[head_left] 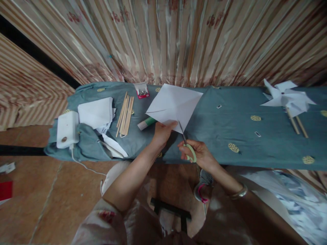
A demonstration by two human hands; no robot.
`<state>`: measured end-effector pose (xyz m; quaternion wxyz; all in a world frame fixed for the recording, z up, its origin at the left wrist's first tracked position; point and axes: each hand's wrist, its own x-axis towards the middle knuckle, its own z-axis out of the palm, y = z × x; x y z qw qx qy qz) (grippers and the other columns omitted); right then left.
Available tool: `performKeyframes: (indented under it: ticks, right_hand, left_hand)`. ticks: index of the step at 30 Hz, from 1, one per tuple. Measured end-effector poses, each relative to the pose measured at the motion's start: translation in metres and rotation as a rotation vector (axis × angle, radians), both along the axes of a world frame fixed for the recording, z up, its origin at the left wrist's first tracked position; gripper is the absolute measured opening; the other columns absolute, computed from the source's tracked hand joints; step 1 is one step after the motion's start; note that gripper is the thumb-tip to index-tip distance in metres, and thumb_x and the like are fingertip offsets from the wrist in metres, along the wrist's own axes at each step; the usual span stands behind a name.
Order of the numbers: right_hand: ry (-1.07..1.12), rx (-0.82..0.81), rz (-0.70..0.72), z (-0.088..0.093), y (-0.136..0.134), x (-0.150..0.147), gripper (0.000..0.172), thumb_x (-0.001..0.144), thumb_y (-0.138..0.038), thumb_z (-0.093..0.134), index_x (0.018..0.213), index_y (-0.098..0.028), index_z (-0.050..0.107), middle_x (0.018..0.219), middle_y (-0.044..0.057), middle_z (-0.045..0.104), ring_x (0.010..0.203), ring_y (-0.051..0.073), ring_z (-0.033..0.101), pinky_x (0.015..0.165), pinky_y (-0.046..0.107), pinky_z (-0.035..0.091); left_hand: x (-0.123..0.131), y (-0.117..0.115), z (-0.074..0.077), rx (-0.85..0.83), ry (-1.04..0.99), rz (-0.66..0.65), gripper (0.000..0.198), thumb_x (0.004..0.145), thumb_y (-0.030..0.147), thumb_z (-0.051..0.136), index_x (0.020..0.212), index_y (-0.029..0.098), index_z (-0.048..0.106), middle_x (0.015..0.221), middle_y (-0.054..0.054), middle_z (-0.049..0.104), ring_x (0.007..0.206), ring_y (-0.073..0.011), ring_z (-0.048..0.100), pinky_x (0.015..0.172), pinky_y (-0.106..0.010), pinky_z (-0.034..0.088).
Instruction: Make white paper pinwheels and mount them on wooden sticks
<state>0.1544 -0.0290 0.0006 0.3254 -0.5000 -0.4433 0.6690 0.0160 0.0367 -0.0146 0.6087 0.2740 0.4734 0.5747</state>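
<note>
A square sheet of white paper (176, 102) is held over the table, one corner pointing toward me. My left hand (163, 133) pinches its near edge, thumb on top. A slit shows at its left corner. My right hand (195, 151) is closed around the light green handles of a pair of scissors (190, 151). Their blades lie at the paper's near corner, right beside my left thumb. Partly under the paper, to the left of it, lies a green and white tube (146, 123).
Wooden sticks (125, 115), a red box of small metal pins (142, 92), stacked white paper (95, 112) and a white corded device (67, 130) lie left on the cloth-covered table (217, 136). Paper pinwheels (286, 97) on sticks lie right. A curtain (166, 44) hangs behind.
</note>
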Motion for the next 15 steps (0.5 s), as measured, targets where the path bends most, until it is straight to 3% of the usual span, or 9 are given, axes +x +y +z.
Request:
performKeyframes:
  ticks: [15]
  right_hand:
    - [0.003, 0.008, -0.019, -0.0035, 0.0020, 0.0014, 0.038, 0.064, -0.052, 0.080, 0.069, -0.018, 0.066, 0.050, -0.001, 0.058, 0.041, 0.008, 0.047, 0.039, 0.020, 0.036]
  left_hand:
    - [0.0042, -0.0046, 0.0015, -0.020, 0.017, -0.006, 0.020, 0.053, 0.022, 0.076, 0.069, 0.015, 0.066, 0.069, -0.001, 0.068, 0.062, -0.0135, 0.057, 0.062, -0.026, 0.044]
